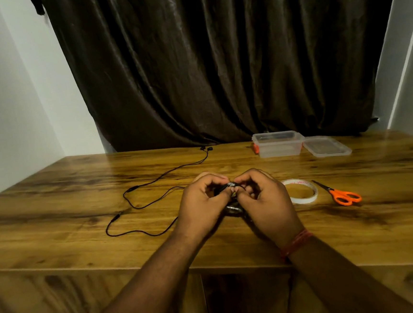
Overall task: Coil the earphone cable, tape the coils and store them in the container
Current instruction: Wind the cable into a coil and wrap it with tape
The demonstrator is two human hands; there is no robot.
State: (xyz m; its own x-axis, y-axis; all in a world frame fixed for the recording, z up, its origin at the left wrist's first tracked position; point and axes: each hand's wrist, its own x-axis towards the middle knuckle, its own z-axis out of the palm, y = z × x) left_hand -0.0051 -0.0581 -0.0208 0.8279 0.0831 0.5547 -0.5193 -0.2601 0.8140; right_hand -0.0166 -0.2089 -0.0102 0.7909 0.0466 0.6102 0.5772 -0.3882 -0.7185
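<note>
Our left hand (202, 201) and right hand (261, 196) pinch the thin black earphone cable (150, 183) coil together; loosening either grip could unwind it.

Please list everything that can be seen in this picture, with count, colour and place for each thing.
table: 1, brown wood, fills the foreground
curtain: 1, dark brown, behind the table
walls: white, left and right of the curtain
cable: 1, black, partly coiled between the hands, the rest loose on the table to the left
earbuds: 2, black, far edge of the table
container: 1, clear, open, far right
lid: 1, clear, right of the container
tape: 1 roll, white, right of the hands
scissors: 1, orange handles, right of the tape
wristband: red, right wrist
left hand: 1, grips the coil
right hand: 1, grips the coil
</note>
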